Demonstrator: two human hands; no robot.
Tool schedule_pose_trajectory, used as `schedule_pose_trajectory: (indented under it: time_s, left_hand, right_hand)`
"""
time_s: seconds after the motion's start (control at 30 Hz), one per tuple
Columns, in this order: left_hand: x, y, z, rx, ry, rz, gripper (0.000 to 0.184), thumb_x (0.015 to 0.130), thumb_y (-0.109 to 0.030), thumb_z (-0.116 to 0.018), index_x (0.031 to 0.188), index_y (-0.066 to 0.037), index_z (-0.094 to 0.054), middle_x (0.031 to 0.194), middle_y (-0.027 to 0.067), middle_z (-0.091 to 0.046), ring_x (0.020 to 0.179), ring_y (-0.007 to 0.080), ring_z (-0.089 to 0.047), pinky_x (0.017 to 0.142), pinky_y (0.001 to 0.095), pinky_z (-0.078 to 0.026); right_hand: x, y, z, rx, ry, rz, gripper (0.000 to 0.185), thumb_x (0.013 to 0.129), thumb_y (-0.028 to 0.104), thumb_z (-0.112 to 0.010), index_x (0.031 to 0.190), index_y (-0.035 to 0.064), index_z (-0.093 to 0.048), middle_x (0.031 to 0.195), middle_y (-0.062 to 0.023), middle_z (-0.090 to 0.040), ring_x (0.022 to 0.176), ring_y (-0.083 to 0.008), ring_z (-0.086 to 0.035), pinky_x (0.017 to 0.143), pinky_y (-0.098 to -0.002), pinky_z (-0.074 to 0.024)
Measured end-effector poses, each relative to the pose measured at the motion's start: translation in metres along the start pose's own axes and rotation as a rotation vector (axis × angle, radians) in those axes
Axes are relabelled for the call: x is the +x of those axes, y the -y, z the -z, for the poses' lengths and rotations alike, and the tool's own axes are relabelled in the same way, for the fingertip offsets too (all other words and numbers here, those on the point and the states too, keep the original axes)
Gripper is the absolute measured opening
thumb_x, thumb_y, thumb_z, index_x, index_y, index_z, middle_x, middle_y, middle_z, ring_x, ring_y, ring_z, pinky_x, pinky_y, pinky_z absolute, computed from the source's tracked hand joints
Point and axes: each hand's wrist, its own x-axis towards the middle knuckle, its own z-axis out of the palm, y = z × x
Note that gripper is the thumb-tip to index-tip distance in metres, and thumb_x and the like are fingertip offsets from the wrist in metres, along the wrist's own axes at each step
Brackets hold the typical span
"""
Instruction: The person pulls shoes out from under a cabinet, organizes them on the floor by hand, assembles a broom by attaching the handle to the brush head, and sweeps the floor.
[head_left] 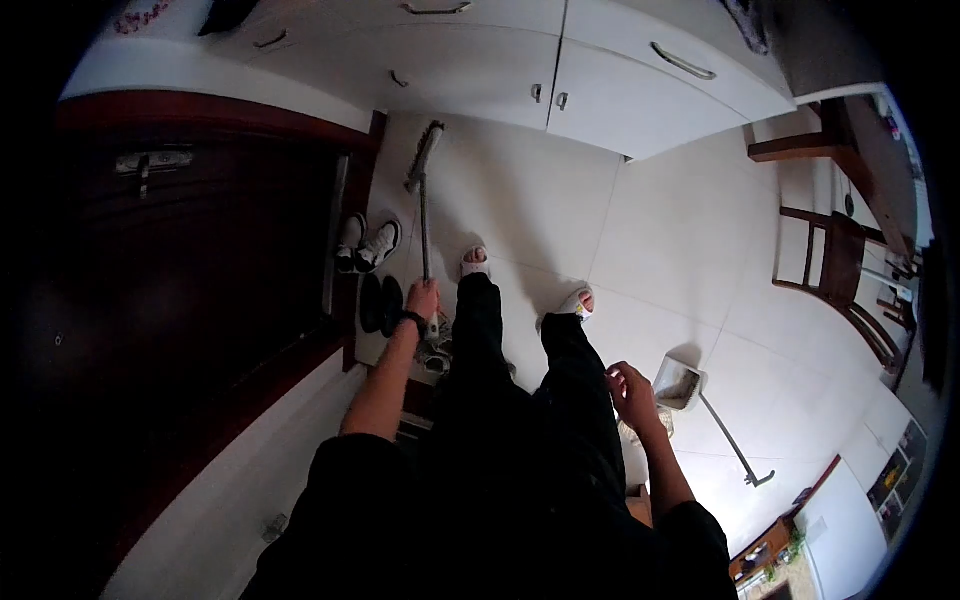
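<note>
My left hand (424,298) is closed around the handle of a broom (425,230). The broom's bristled head (422,155) rests on the pale tiled floor ahead, close to the white cabinets. Loosely bent and holding nothing, my right hand (632,396) hangs beside my right thigh with its fingers somewhat apart. Just to the right of that hand is a long-handled dustpan (680,385) on the floor, its grey handle slanting down and right. Some dark material shows inside its pan, too unclear to name.
White-and-black sneakers (378,246) and dark slippers (380,305) line the dark door (190,250) at left. More shoes (435,358) sit below my left hand. White cabinets (480,70) close off the front. A wooden chair (838,260) stands at right.
</note>
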Motion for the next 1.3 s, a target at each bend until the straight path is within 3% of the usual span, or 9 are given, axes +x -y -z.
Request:
schedule_pose_trajectory:
  time_s: [0.07,0.13,0.3,0.43,0.73,0.8,1.03,1.1,1.3]
  left_hand:
    - [0.038,-0.008,0.042,0.632,0.091,-0.106,0.038,0.097,-0.033,-0.047,0.112,0.002,-0.053,0.091,0.0221,-0.062,0.082,0.0363,-0.061,0.077,0.0502,-0.049]
    - [0.075,-0.006,0.08,0.74,-0.114,-0.138,0.047,0.096,-0.033,-0.047,0.127,0.002,-0.048,0.112,0.0274,-0.059,0.1,0.0384,-0.059,0.087,0.0497,-0.047]
    - [0.114,-0.036,0.177,1.047,-0.091,-0.104,0.052,0.095,-0.034,-0.049,0.131,0.004,-0.044,0.109,0.0248,-0.063,0.097,0.0394,-0.062,0.083,0.0476,-0.052]
    - [0.164,-0.065,0.231,1.09,0.031,-0.105,0.057,0.097,-0.032,-0.046,0.14,0.004,-0.034,0.121,0.0293,-0.055,0.111,0.0393,-0.055,0.091,0.0487,-0.047]
    - [0.26,-0.105,0.29,1.235,-0.051,-0.255,0.047,0.099,-0.034,-0.043,0.134,-0.001,-0.044,0.108,0.0231,-0.063,0.092,0.0396,-0.062,0.081,0.0475,-0.051]
    - [0.237,-0.144,0.29,1.183,0.005,-0.018,0.046,0.1,-0.035,-0.041,0.136,-0.006,-0.044,0.112,0.0218,-0.062,0.098,0.0386,-0.061,0.082,0.0489,-0.051]
    - [0.261,-0.089,0.298,1.235,-0.102,-0.015,0.049,0.101,-0.034,-0.038,0.142,-0.008,-0.037,0.113,0.0209,-0.062,0.097,0.0374,-0.062,0.081,0.05,-0.051]
    - [0.251,-0.078,0.29,1.122,-0.068,0.019,0.044,0.099,-0.032,-0.039,0.134,-0.006,-0.044,0.123,0.0239,-0.057,0.112,0.0384,-0.057,0.093,0.0504,-0.048]
    - [0.238,0.007,0.27,0.992,-0.02,0.042,0.048,0.099,-0.032,-0.041,0.136,-0.001,-0.039,0.12,0.0254,-0.058,0.103,0.0404,-0.059,0.085,0.0501,-0.05]
  right_hand:
    - [0.003,0.007,-0.011,-0.042,0.01,-0.017,0.015,0.093,0.018,-0.057,0.099,0.0058,-0.061,0.085,-0.015,-0.064,0.067,-0.0268,-0.063,0.062,-0.0368,-0.0496]
    - [0.009,0.015,-0.031,-0.025,-0.006,-0.063,0.013,0.092,0.016,-0.058,0.097,0.0046,-0.062,0.08,-0.0124,-0.064,0.066,-0.022,-0.061,0.061,-0.033,-0.0484]
    - [0.028,0.073,-0.086,-0.029,0.067,-0.152,0.014,0.092,0.018,-0.06,0.099,0.0063,-0.063,0.08,-0.0126,-0.065,0.067,-0.0219,-0.062,0.061,-0.033,-0.0489]
    - [0.051,0.13,-0.123,0.063,0.13,-0.13,0.016,0.092,0.019,-0.06,0.1,0.0058,-0.062,0.084,-0.0143,-0.064,0.069,-0.0249,-0.063,0.065,-0.0366,-0.0502]
    - [0.051,0.165,-0.147,-0.047,0.132,-0.218,0.018,0.091,0.017,-0.06,0.1,0.0019,-0.062,0.088,-0.016,-0.066,0.074,-0.0242,-0.064,0.066,-0.0335,-0.0506]
    - [0.05,0.164,-0.146,-0.039,0.133,-0.235,0.017,0.091,0.016,-0.06,0.1,0.0017,-0.062,0.087,-0.0157,-0.066,0.074,-0.0239,-0.064,0.066,-0.0332,-0.0505]
    - [0.059,0.172,-0.145,-0.032,0.133,-0.267,0.015,0.091,0.014,-0.06,0.099,0.002,-0.063,0.084,-0.0141,-0.065,0.071,-0.022,-0.063,0.064,-0.032,-0.0495]
    - [0.061,0.176,-0.147,-0.026,0.138,-0.277,0.015,0.091,0.014,-0.06,0.099,0.0021,-0.063,0.084,-0.0141,-0.065,0.071,-0.0217,-0.063,0.064,-0.032,-0.0493]
    - [0.061,0.187,-0.147,-0.024,0.165,-0.287,0.015,0.091,0.014,-0.06,0.1,0.0023,-0.063,0.083,-0.0141,-0.065,0.071,-0.0212,-0.063,0.064,-0.0321,-0.0495]
